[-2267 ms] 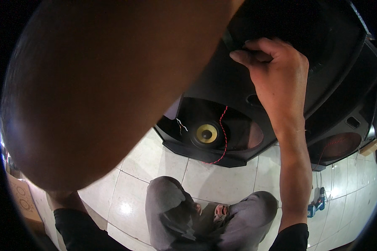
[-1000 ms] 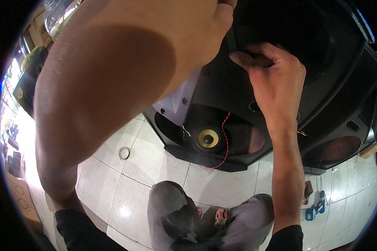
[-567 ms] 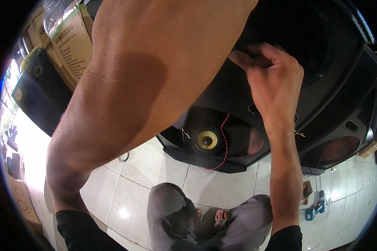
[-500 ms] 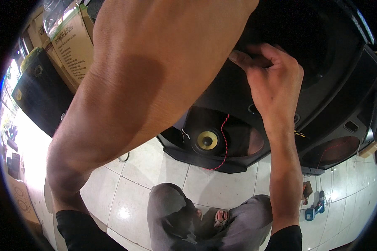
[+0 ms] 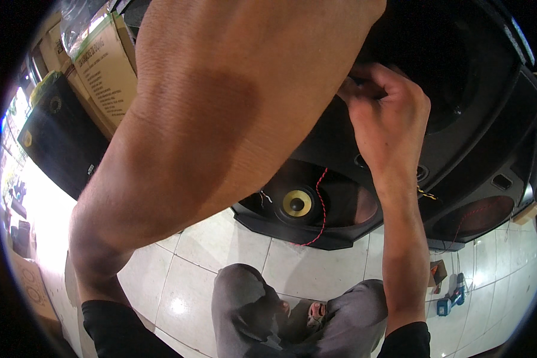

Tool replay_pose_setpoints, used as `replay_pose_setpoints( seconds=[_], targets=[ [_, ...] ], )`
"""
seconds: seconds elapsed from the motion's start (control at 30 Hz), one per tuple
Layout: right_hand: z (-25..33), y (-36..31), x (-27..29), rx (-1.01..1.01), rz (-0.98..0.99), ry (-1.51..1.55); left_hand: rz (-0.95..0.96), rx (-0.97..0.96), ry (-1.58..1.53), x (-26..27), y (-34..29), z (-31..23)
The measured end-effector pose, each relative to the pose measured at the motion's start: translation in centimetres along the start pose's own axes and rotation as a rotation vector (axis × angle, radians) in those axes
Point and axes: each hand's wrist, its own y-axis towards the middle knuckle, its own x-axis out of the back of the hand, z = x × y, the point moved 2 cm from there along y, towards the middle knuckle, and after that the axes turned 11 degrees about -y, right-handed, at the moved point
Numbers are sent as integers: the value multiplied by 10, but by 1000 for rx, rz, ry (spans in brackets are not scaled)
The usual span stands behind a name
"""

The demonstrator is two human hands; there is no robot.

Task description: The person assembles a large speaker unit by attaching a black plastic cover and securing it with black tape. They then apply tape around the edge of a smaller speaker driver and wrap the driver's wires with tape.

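Right hand over the upper part of a black loudspeaker cabinet, which stands on white floor tiles before the seated person's 2 knees. The fingers curl inward, thumb drawn toward the index finger with at most a narrow gap; whether they grip a small part, or touch the panel, cannot be told. The left forearm crosses in front; the left hand lies past the upper edge, its opening and any hold unknown.

Likely hazards: the left forearm screens the right fingertips, so a small part, if held, could slip or be misplaced unnoticed. The red-and-black twisted cable droops beside the yellow-ringed driver and over the cabinet's lower edge; a knee could snag it, or a shift of the cabinet trap it. Loose white-tipped leads might be tugged likewise, straining their joints.

Hard to make out: the cabinet's top, cut off and sunk in black; the recess's left end, behind the left forearm; the source of the yellow-and-black lead, partly behind the right wrist.
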Motion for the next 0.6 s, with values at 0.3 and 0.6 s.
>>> replay_pose_setpoints(
  seconds=[0.3,0.6],
  targets=[
    [1,3,1,-98,136,21,-22,2,79,10,4,-3],
    [1,4,-7,-93,40,18,-69,-22,116,2,16,6]
  ],
)
